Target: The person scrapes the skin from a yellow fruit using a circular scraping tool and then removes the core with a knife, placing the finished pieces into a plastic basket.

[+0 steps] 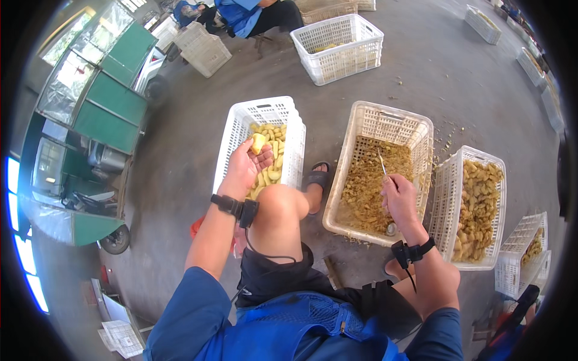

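Observation:
My left hand (246, 164) is over a white plastic crate (220, 167) on the left, palm up. A pale yellow peeled piece (258, 143), perhaps a root vegetable, is held at the thumb and forefinger, the other fingers loosely spread. Many peeled yellow pieces (270, 175) lie in that crate. My right hand (401, 198) grips a small knife (381, 161), its thin blade pointing away from me. It hangs above a dirtier white crate (333, 189), which holds brown-yellow peelings (361, 180). A small round object (391, 229) lies at that crate's near end.
At right stands a crate (445, 216) filled with unpeeled brownish pieces (481, 207). Another crate (337, 67) is ahead, near a seated person (257, 18). A green-sided vehicle (106, 108) stands at left. My bent knee (282, 203) is beside the left crate.

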Motion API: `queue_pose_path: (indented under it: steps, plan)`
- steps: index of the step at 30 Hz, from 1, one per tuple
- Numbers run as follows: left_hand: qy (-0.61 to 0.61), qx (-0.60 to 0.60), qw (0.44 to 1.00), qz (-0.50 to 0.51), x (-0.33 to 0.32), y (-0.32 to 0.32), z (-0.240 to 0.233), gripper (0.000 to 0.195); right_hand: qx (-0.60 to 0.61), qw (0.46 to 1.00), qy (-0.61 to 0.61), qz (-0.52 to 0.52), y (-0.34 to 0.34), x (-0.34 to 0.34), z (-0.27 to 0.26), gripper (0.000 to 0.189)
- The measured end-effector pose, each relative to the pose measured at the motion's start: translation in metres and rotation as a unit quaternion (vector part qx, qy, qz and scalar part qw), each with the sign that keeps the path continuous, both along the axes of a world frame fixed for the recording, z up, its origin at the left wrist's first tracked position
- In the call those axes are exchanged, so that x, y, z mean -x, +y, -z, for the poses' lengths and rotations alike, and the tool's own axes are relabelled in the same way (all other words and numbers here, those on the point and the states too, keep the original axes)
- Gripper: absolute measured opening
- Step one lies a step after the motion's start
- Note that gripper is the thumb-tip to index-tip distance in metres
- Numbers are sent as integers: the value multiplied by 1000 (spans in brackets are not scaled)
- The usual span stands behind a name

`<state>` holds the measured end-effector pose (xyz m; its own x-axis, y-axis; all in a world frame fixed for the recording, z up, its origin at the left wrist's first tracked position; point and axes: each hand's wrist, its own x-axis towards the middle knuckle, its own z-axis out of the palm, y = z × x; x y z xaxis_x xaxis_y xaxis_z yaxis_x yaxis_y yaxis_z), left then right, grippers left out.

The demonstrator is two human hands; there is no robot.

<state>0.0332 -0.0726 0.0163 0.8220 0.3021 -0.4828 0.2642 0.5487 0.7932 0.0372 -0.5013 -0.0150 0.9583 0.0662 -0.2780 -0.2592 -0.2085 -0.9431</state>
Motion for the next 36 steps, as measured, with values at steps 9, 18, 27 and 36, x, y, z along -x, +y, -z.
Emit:
queue_pose_path:
  steps: [9, 18, 27, 36]
  plan:
    - [19, -90, 982, -166, 23, 57, 24, 36, 4, 1000, -6, 2, -7, 3, 1, 23]
    - [-120, -89, 987, -56, 15, 9, -31, 20, 16, 1000, -5, 19, -24, 3, -9, 24]
    - [-148, -107, 966, 183, -30, -118, -67, 23, -71, 992, -84, 67, -31, 16, -28, 26]
    - [-182, -178, 922, 293, -71, -212, -38, 20, 309, 931, -191, -40, -45, 15, 17, 19]
